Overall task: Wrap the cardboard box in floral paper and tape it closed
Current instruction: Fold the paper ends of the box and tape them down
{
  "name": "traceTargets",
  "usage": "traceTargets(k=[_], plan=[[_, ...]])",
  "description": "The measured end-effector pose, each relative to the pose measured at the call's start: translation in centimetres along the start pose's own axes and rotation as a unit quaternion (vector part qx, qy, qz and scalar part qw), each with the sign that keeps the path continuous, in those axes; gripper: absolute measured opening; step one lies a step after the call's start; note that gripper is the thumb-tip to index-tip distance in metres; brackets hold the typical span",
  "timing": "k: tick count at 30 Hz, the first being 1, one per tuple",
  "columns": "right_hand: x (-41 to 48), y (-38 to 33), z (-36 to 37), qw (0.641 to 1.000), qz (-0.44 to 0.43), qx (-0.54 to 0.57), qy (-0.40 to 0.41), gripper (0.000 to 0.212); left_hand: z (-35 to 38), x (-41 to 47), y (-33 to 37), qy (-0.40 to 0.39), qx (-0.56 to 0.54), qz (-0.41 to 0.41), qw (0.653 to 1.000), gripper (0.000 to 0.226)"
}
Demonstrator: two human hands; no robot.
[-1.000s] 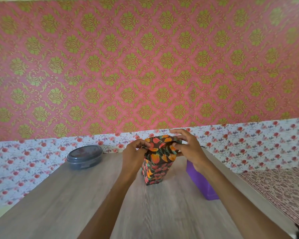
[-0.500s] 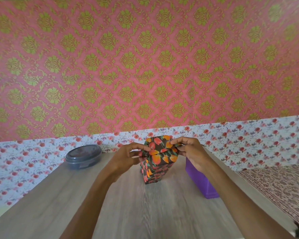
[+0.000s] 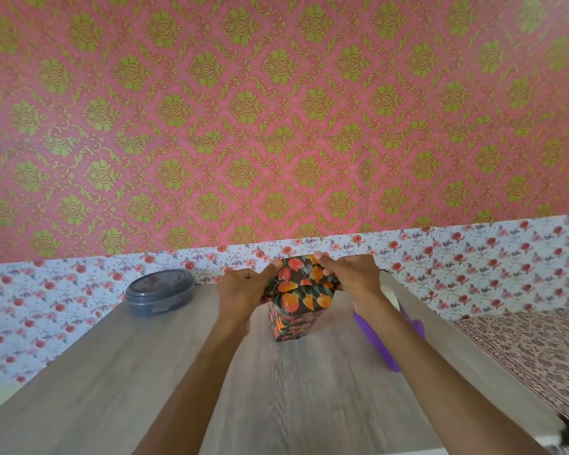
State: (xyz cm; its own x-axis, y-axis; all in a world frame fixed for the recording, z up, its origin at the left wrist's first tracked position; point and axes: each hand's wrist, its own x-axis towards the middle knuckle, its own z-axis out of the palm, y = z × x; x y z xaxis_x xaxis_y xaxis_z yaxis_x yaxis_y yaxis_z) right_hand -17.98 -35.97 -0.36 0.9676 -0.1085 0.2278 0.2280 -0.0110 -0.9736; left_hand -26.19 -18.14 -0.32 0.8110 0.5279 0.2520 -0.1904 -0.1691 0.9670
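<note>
A tall box wrapped in dark floral paper (image 3: 293, 318) with orange and red flowers stands upright on the wooden table (image 3: 145, 372). My left hand (image 3: 243, 289) pinches the paper at the box's upper left edge. My right hand (image 3: 352, 274) grips the paper at the upper right edge, fingers curled over the top fold. The cardboard itself is hidden under the paper. No tape is visible.
A grey round lidded container (image 3: 160, 290) sits at the table's back left. A purple box (image 3: 381, 336) stands to the right of the wrapped box, partly behind my right forearm. Patterned wallpaper rises just behind the table; a patterned cloth (image 3: 532, 349) lies to the right.
Both hands have slid outward to the top corners of the box, flattening the paper flap over the top. The box has stayed in place.
</note>
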Motion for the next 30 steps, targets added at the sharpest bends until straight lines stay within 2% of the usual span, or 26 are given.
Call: traceTargets(k=[4,8,11,17,20,23,30], plan=[[-0.4,0.1,0.3,0.999,0.024,0.028,0.001,0.043,0.4,0.2,0.4,0.018,0.000,-0.016,1.000,0.044],[-0.2,0.2,0.3,0.997,0.059,0.044,-0.018,0.031,0.7,0.7,0.5,0.017,0.027,-0.026,0.999,0.047],[-0.1,0.1,0.3,0.994,0.088,0.035,-0.057,0.018,0.9,0.6,0.4,0.014,0.044,-0.032,0.998,0.036],[-0.6,0.1,-0.1,0.990,0.114,0.023,-0.078,0.013,0.9,0.3,0.0,-0.023,0.051,-0.016,0.998,0.026],[-0.7,0.6,-0.2,0.992,0.092,0.014,-0.086,0.013,0.9,0.3,-0.4,-0.028,0.074,0.006,0.997,0.024],[-0.9,1.3,-0.1,0.996,0.037,-0.011,-0.081,0.004,1.0,0.3,-1.1,-0.032,0.075,0.019,0.996,0.024],[-3.2,5.5,-0.3,0.996,-0.049,-0.053,-0.058,0.022,0.2,-1.6,-4.8,-0.028,0.134,0.058,0.989,0.018]])
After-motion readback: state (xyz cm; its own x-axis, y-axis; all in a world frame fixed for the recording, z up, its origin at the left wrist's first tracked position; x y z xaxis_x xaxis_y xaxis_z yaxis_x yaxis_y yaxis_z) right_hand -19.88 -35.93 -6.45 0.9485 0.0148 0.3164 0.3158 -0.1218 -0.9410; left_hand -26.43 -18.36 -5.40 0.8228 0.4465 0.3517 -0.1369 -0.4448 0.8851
